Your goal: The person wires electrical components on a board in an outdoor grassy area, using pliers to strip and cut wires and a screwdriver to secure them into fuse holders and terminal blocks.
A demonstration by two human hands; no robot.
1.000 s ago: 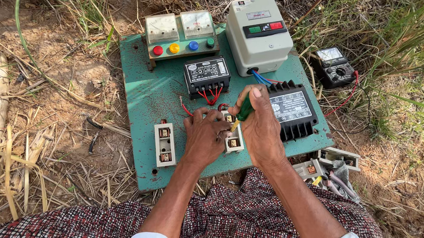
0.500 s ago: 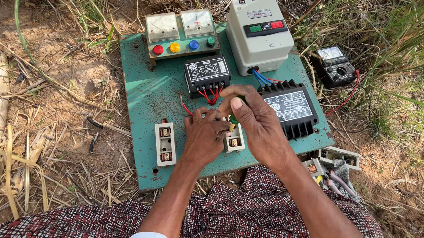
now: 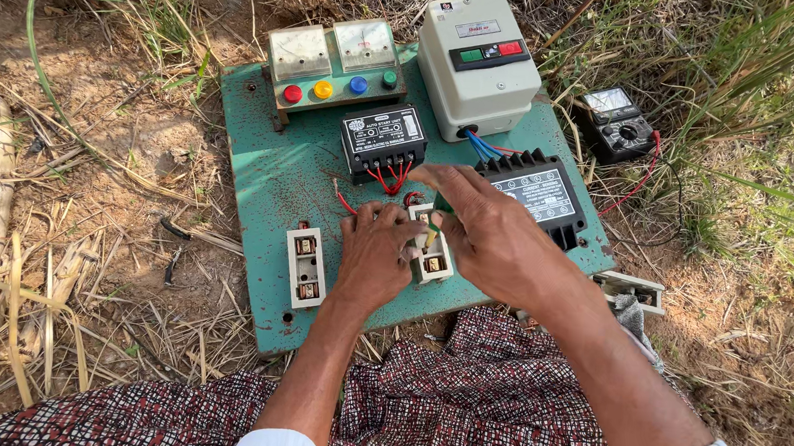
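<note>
Green-handled screwdriver upright, tip down (both hands alongside)

Bare green board left open at the near-left, far edge blocked by meter box and white starter, right side crowded by black finned unit, multimeter lying off-board, well clear.

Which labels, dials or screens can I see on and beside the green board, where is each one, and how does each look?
Two white square meter dials: far left corner of the board.
White label on small black box: board centre, rectangular.
Pale label on grey starter box: far right, small rectangle.
White label on finned black unit: right, beyond the right hand.
Black multimeter dial: on ground, right.
</note>
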